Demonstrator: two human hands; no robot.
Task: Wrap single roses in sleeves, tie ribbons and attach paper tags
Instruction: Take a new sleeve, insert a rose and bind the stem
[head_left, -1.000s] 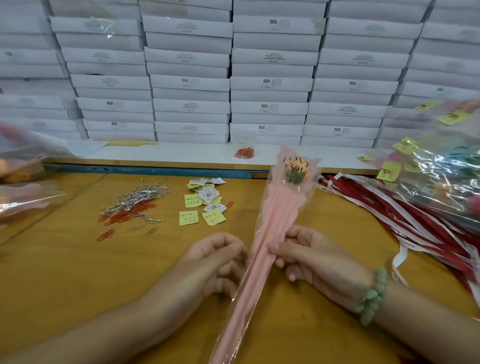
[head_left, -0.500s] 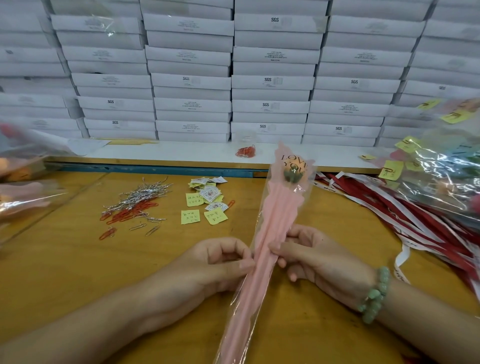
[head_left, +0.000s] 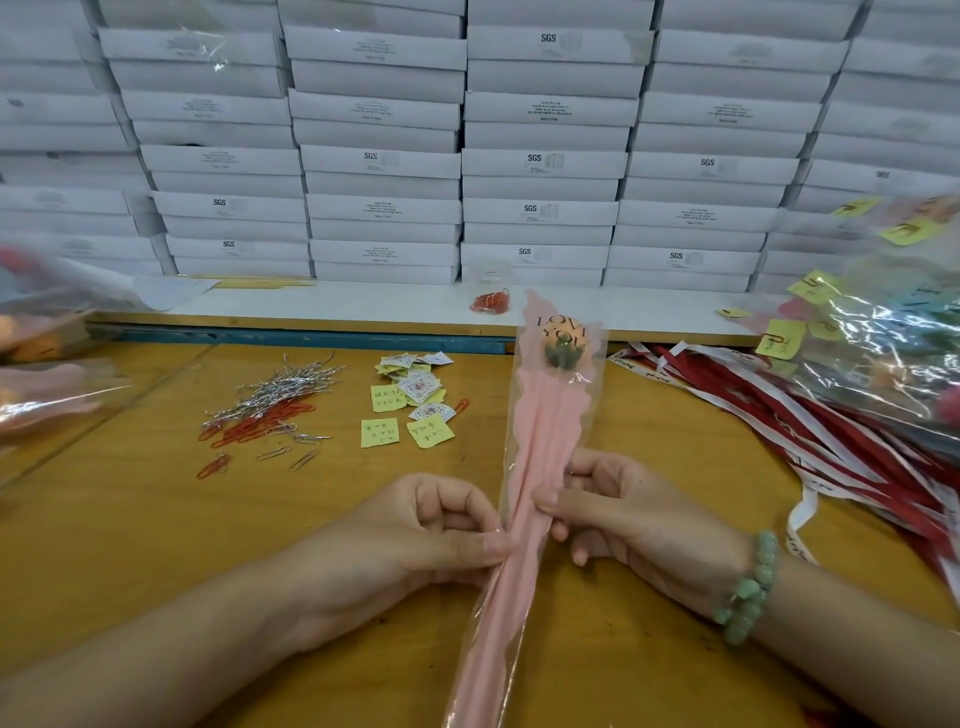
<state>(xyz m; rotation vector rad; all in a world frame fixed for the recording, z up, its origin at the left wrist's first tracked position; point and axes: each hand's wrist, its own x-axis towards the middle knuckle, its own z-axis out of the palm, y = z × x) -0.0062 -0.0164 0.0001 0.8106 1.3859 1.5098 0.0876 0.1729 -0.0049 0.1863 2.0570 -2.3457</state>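
Behind the right grip, the wrist wears a bracelet of round, pale green beads.

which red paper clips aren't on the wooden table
The small bunch of red paper clips on the white ledge, just behind the sleeved rose. The other red clips lie on the wooden table beside the silver ones.

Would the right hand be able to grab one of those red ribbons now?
Probably not yet: the right hand is pinching the pink sleeve. The ribbons lie uncovered beside it, though.
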